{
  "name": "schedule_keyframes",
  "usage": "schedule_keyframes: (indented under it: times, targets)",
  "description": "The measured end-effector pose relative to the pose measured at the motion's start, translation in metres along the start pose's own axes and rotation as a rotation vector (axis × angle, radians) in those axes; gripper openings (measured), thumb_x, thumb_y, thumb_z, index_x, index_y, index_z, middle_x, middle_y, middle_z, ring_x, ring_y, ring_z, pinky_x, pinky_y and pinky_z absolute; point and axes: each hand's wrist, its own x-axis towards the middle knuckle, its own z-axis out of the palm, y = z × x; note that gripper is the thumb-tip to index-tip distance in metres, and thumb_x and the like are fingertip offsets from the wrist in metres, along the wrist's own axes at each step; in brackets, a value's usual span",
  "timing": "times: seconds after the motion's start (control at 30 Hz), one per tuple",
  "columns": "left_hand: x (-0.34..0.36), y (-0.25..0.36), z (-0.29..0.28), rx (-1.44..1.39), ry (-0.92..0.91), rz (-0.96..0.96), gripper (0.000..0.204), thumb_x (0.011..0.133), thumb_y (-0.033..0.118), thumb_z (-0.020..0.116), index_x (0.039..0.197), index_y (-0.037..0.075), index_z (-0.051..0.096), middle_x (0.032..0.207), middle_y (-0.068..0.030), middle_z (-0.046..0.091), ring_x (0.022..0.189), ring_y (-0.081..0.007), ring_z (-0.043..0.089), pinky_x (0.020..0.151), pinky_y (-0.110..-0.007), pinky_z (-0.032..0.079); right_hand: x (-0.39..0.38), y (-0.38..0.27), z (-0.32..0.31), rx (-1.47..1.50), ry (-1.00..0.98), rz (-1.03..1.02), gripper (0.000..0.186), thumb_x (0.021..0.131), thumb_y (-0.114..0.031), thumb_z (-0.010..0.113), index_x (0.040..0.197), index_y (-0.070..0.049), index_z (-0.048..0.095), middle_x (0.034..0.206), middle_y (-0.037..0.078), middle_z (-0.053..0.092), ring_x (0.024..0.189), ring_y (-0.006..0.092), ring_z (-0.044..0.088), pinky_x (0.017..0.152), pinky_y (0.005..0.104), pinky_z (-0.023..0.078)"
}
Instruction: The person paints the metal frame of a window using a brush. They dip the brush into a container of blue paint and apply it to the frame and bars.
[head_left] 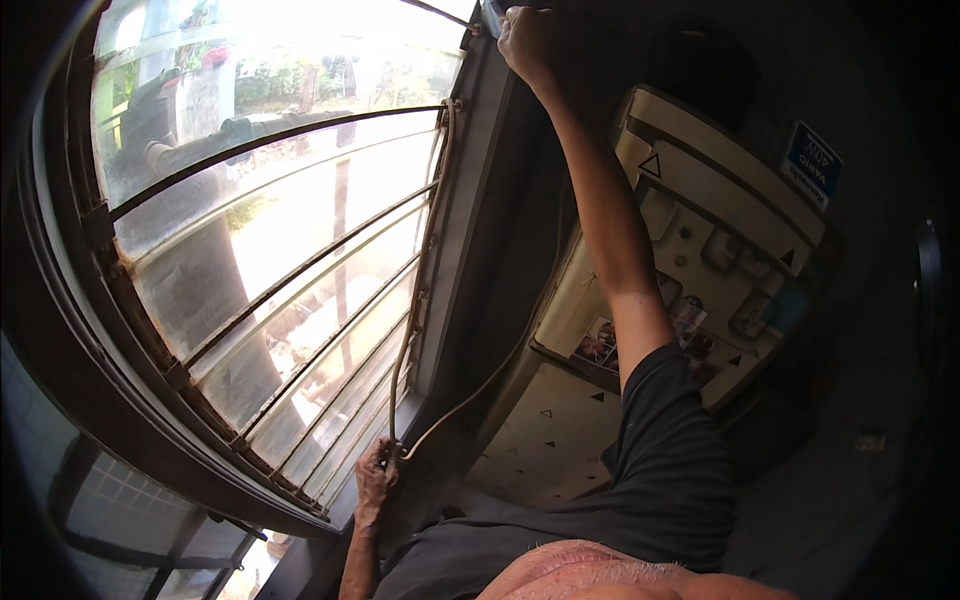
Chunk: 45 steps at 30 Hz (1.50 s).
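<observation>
Right arm stretched long toward one o'clock, elbow nearly straight, bare forearm, dark short sleeve bunched at shoulder. Right hand (pixel 527 42) at top of reach, fingers curled closed in fist-like grip, knuckles facing viewer. Left arm low, coming in from six o'clock, forearm angled up toward eleven o'clock. Left hand (pixel 376 478) clenched, fingers wrapped tight, wrist slightly bent. Hands well apart, one high, one low.

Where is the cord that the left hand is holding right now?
In the head view, the pale cord runs along the window frame beside the barred window, from the left hand at lower centre up toward the raised right hand.
</observation>
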Motion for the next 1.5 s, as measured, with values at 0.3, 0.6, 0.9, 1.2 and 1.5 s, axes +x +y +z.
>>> schedule_keyframes:
  times: [0.3, 0.6, 0.9, 1.2, 1.5]
  targets:
    - [-0.006, 0.015, -0.036, 0.12, 0.197, -0.077, 0.007, 0.095, 0.009, 0.064, 0.096, 0.002, 0.065, 0.078, -0.0071, 0.07, 0.073, -0.0122, 0.068, 0.067, -0.027, 0.051, 0.049, -0.088, 0.043, 0.177, 0.03, 0.102, 0.017, 0.089, -0.019, 0.063, 0.096, -0.004, 0.059, 0.085, 0.025, 0.062, 0.082, 0.0419, 0.06, 0.071, 0.052, 0.046]
    - [0.01, 0.014, -0.002, 0.04, 0.001, 0.006, 0.012, 0.1, 0.011, 0.056, 0.098, 0.001, 0.062, 0.081, -0.0103, 0.071, 0.078, -0.0155, 0.07, 0.071, -0.029, 0.053, -0.086, -0.045, -0.11, 0.234, -0.022, 0.324, 0.013, 0.088, -0.013, 0.065, 0.091, -0.001, 0.067, 0.081, 0.02, 0.068, 0.072, 0.0357, 0.067, 0.063, 0.0459, 0.051]
    - [0.009, 0.018, -0.01, 0.106, 0.048, -0.024, 0.012, 0.101, 0.013, 0.055, 0.1, 0.003, 0.061, 0.084, -0.0095, 0.072, 0.081, -0.0141, 0.068, 0.075, -0.029, 0.051, -0.314, -0.103, -0.158, 0.384, -0.048, 0.61, 0.016, 0.092, -0.016, 0.068, 0.103, -0.005, 0.072, 0.084, 0.012, 0.073, 0.074, 0.026, 0.072, 0.065, 0.0319, 0.057]
    - [0.003, 0.018, -0.014, 0.12, 0.071, -0.067, 0.015, 0.103, 0.011, 0.053, 0.105, 0.0, 0.061, 0.089, -0.0102, 0.071, 0.087, -0.0144, 0.068, 0.081, -0.029, 0.053, -0.354, -0.129, -0.122, 0.458, -0.126, 0.646, 0.017, 0.091, -0.012, 0.065, 0.106, -0.005, 0.069, 0.087, 0.018, 0.071, 0.08, 0.0303, 0.072, 0.068, 0.0375, 0.056]
    - [0.004, 0.024, -0.008, 0.138, 0.067, -0.072, 0.014, 0.103, 0.012, 0.051, 0.106, 0.001, 0.059, 0.09, -0.0093, 0.071, 0.091, -0.017, 0.069, 0.084, -0.031, 0.053, -0.436, -0.15, -0.137, 0.495, -0.18, 0.755, 0.017, 0.093, -0.012, 0.066, 0.107, -0.002, 0.069, 0.095, 0.015, 0.071, 0.084, 0.0318, 0.071, 0.07, 0.0347, 0.057]
